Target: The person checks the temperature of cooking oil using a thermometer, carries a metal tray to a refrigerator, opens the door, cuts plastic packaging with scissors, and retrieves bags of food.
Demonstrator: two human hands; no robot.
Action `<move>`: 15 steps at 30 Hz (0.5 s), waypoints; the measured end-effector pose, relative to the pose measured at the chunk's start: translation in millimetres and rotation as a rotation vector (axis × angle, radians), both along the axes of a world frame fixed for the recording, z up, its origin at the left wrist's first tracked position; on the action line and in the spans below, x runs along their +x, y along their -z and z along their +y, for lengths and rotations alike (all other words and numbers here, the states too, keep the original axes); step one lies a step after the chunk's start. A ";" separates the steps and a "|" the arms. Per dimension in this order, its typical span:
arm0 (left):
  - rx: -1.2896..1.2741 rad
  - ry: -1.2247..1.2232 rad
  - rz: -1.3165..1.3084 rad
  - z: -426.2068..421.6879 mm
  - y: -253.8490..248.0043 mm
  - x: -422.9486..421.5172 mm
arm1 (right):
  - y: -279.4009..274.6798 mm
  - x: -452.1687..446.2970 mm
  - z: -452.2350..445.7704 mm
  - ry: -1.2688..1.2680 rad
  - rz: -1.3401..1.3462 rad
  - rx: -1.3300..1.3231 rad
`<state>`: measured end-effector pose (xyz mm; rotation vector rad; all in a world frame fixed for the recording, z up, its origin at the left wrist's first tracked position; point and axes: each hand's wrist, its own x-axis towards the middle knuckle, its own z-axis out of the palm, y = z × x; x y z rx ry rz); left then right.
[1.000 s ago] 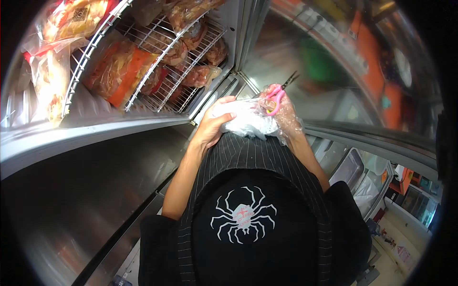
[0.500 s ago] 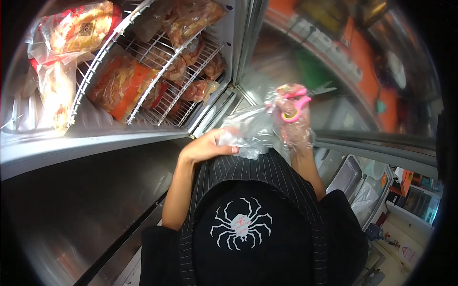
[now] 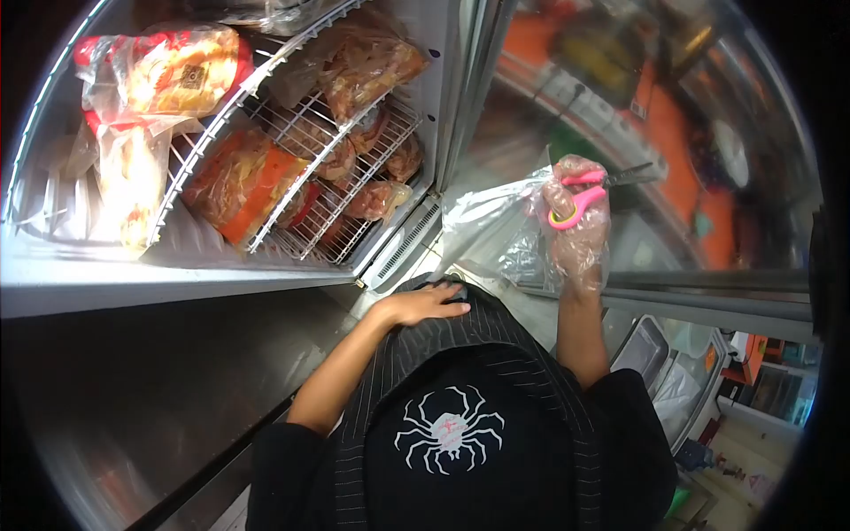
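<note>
My right hand [image 3: 582, 243], in a clear plastic glove, is closed round the pink handles of a pair of scissors [image 3: 630, 174]. The blades point to the right. A clear plastic bag [image 3: 496, 208] hangs from the same hand, spreading to its left. My bare left hand [image 3: 421, 305] lies on the dark striped apron [image 3: 505, 323] at my front, fingers stretched out and nothing visible in them. Its fingertips rest near a fold of the apron.
To the left a fridge stands open, with wire shelves [image 3: 282, 202] holding several bags of packed meat [image 3: 239, 181]. The glass door [image 3: 531, 115] stands to the right, reflecting orange shapes. A steel surface [image 3: 177, 372] is at lower left, trays [image 3: 651, 345] at lower right.
My left hand has let go of the plastic bag and dropped to the apron. My right hand has moved right with the scissors and the bag, which now hangs more spread out.
</note>
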<state>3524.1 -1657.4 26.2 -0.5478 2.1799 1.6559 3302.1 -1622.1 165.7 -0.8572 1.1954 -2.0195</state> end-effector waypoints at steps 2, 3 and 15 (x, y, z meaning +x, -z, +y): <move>0.051 -0.046 0.147 -5.6 -60.8 14.4 | -0.6 -0.3 -1.5 -0.039 -0.081 0.001; 0.307 -0.189 0.233 -13.5 -71.8 22.1 | -0.8 -0.2 -2.7 -0.026 -0.082 -0.002; 0.672 -1.211 0.739 -29.4 -86.0 7.5 | 15.7 11.1 -20.3 -0.167 -0.154 0.073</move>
